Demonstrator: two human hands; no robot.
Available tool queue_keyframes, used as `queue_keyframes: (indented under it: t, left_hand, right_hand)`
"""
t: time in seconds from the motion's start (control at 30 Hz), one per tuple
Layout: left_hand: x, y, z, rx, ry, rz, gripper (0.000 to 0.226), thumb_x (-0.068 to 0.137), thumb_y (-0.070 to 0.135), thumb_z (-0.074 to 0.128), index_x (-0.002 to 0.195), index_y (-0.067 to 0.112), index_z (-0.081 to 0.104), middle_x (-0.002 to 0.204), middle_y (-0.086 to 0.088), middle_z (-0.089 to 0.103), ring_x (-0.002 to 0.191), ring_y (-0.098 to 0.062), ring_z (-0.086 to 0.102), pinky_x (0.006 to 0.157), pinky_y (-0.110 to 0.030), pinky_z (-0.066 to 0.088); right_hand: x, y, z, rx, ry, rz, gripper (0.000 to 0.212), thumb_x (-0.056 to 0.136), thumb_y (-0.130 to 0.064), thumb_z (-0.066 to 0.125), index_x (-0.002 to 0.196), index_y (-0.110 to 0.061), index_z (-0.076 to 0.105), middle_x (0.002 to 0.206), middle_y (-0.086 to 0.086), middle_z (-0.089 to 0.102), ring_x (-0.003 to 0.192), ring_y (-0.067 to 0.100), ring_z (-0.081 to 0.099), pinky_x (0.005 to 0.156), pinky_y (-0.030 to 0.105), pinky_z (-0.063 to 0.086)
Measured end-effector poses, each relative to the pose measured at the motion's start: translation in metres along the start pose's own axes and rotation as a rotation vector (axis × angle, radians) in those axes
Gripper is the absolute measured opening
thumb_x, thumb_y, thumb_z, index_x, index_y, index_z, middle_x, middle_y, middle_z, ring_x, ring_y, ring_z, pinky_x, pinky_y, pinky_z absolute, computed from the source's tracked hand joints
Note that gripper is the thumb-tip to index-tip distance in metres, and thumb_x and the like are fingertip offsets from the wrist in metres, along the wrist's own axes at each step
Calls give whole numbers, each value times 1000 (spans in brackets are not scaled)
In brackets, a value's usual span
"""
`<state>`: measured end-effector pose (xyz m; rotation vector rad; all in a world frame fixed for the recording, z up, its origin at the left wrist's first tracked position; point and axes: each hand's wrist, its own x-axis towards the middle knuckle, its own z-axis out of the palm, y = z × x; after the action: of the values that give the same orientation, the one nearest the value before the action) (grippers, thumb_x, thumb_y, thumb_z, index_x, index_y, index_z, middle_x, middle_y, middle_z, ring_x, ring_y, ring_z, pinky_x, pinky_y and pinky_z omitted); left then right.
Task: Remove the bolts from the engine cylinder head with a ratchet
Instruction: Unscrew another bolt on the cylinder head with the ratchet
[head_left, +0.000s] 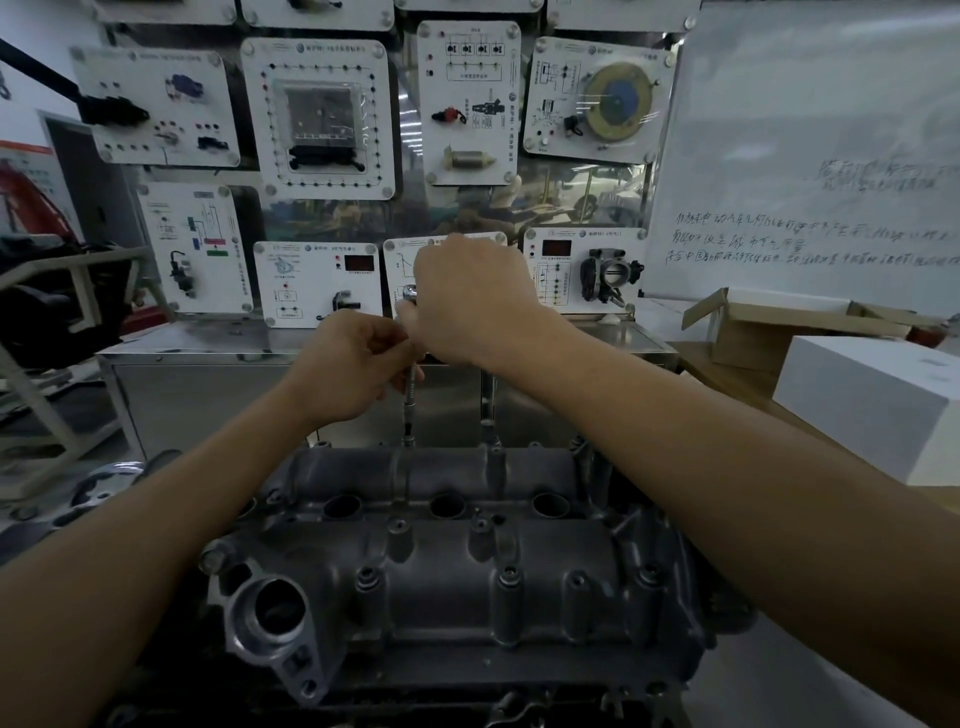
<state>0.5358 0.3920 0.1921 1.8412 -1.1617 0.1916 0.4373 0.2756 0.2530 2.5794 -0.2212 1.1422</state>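
The grey engine cylinder head (457, 571) fills the lower middle of the head view. A ratchet (409, 294) with a long thin extension bar (411, 400) stands upright over a bolt hole at the head's far edge. My right hand (467, 296) grips the ratchet's top end from the right. My left hand (348, 366) pinches the extension bar partway down. A second upright bolt or bar (487, 431) stands to the right at the far edge. Several bolts (509, 574) sit in the near row.
A metal cabinet (218, 400) with white training panels (317, 117) stands behind the engine. A whiteboard (810, 156) leans at the right, above cardboard boxes (753, 332) and a white box (872, 405). A metal frame (57, 291) stands at the left.
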Motion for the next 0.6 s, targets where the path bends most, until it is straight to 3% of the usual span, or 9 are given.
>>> queue_keyframes:
  t: [0.07,0.17,0.27,0.33,0.43,0.47,0.53,0.6]
  left_hand:
    - [-1,0,-2,-29,-18,-6,22,98,10,61,80,16,71,69,7,74,61,-7,70,53,-17,53]
    - [-4,2,-3,-76,-96,1,21,100,4,56,85,10,70,75,0,75,67,-13,72,58,-19,55]
    - [-5,4,-3,-125,-145,-16,21,104,19,51,101,8,68,80,-3,76,72,-16,73,63,-21,58]
    - [-6,5,-2,-158,-168,-34,22,105,20,49,108,7,66,79,-1,75,72,-14,73,64,-24,59]
    - [-5,5,-2,-137,-155,-49,22,104,20,51,103,5,67,78,0,76,70,-12,73,59,-22,57]
    - [-5,5,-2,-114,-130,-58,23,103,21,54,101,4,69,78,-1,76,69,-12,73,57,-21,56]
    - [-3,6,-1,-76,-65,-80,26,100,24,60,96,1,71,77,-2,77,67,-15,73,53,-20,56]
    - [-2,6,1,-55,-8,-95,25,96,25,67,92,1,73,75,-1,76,67,-18,73,51,-21,56]
  right_hand:
    - [-1,2,7,93,-84,3,26,90,-43,56,89,-18,47,77,-1,44,75,21,47,56,31,30]
    - [-1,7,10,525,-392,17,35,92,-34,59,119,-13,53,107,5,59,89,19,54,72,33,45]
    - [0,12,13,998,-446,109,31,96,-10,52,127,-6,56,86,9,64,79,19,60,74,38,48]
    - [-1,13,14,1163,-464,169,33,98,-2,46,128,-2,57,77,13,62,74,24,62,73,42,49]
    - [2,17,12,875,-408,123,35,100,-10,48,131,-5,61,100,6,68,90,9,66,84,32,50]
    - [4,17,11,713,-379,51,31,100,-16,49,124,-5,65,106,6,68,97,13,64,88,33,49]
    - [6,15,8,411,-335,-30,23,99,-28,51,96,-7,60,93,5,60,87,25,58,74,40,48]
    - [7,8,3,123,-180,-10,26,96,-37,55,84,-16,44,75,-2,40,68,20,43,52,32,30]
